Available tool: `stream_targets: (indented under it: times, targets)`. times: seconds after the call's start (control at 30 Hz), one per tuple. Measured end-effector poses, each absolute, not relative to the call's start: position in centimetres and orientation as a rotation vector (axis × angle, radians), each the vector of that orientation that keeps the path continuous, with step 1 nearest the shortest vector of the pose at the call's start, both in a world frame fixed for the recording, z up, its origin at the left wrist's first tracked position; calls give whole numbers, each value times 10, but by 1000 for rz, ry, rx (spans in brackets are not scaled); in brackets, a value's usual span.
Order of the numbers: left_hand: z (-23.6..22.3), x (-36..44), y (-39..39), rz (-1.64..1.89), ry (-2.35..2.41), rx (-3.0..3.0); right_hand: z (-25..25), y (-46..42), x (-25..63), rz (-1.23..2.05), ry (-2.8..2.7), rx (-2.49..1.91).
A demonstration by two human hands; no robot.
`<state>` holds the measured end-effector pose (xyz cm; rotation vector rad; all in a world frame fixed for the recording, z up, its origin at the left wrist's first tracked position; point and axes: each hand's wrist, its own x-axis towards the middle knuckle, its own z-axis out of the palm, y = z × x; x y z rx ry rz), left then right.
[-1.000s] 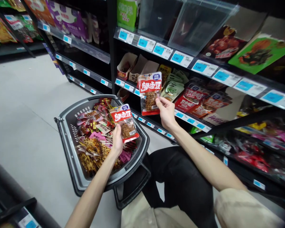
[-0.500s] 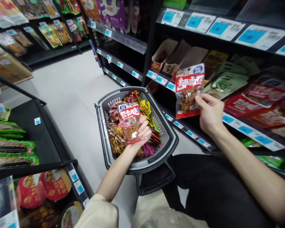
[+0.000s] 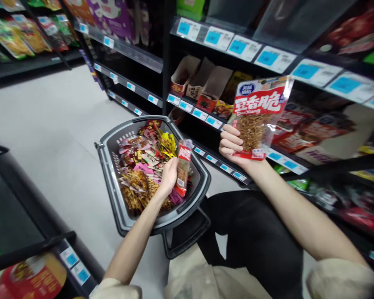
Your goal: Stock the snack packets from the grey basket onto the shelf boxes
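Observation:
My right hand (image 3: 235, 143) is closed on the lower left side of a red-and-clear snack packet (image 3: 260, 118), its printed front toward me, held up before the shelf. A second snack packet (image 3: 183, 168), red with a barcode showing, is gripped in my left hand (image 3: 170, 176). It is turned partly edge-on over the right side of the shopping basket (image 3: 205, 187). Several small snack packets (image 3: 141, 166) in yellow, pink, red and brown fill the grey basket beneath.
Right of the basket, a shelf unit holds open cardboard boxes (image 3: 212, 85) of snacks and red packets (image 3: 318, 128) above price tags (image 3: 274, 155). A dark display shelf (image 3: 15, 207) stands at the left. Pale floor (image 3: 56, 120) runs between them.
My view has swung to the right. The right-hand packet has turned its printed front toward me. My left hand's packet has moved to the basket's right side and rotated nearly edge-on.

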<state>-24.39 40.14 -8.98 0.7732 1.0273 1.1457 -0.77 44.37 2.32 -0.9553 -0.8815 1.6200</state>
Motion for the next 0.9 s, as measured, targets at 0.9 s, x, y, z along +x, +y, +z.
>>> stream_targets:
  times: [0.9]
  targets:
    - [-96,-267,420,935,1890,1682,17,409,126,804,-793,-1115]
